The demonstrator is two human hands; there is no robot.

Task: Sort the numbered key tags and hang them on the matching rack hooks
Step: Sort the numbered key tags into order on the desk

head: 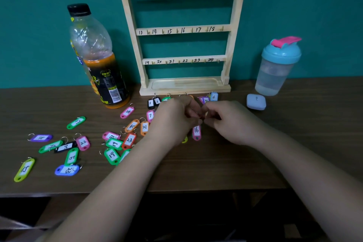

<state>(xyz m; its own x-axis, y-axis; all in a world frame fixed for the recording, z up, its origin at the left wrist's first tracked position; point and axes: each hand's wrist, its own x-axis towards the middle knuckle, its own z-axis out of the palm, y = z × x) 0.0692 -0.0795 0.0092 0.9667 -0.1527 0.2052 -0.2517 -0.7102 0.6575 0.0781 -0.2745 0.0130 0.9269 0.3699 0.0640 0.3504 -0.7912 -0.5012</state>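
Head view puts both of my hands together over the middle of the bench [235, 163], just in front of the rack [184, 30]. The left hand [174, 118] has its fingers curled in and seems to pinch the top end of the pink tag 16 [196, 131]; the ring itself is hidden under the fingertips. The right hand [225, 122] curls in to the same spot, but I cannot tell whether it pinches the ring or only meets the left fingertips.

As I judge it, the hanging has not begun: every hook I can see, from 7 through 24, is bare, and the top row is out of frame. Some sorting looks done, with a line of tags laid along the rack's foot, from the black tag 1 [150, 103] across to the blue tag 6 [214, 96], partly hidden by my hands. Most of the rest lie scattered to the left, out as far as the yellow tag 15 [24, 170].

The pink tag 16 sits just below my fingertips, its long axis running toward and away from me, ring end pointing to the rack and rounded end pointing back at me. Its number faces up and reads upright
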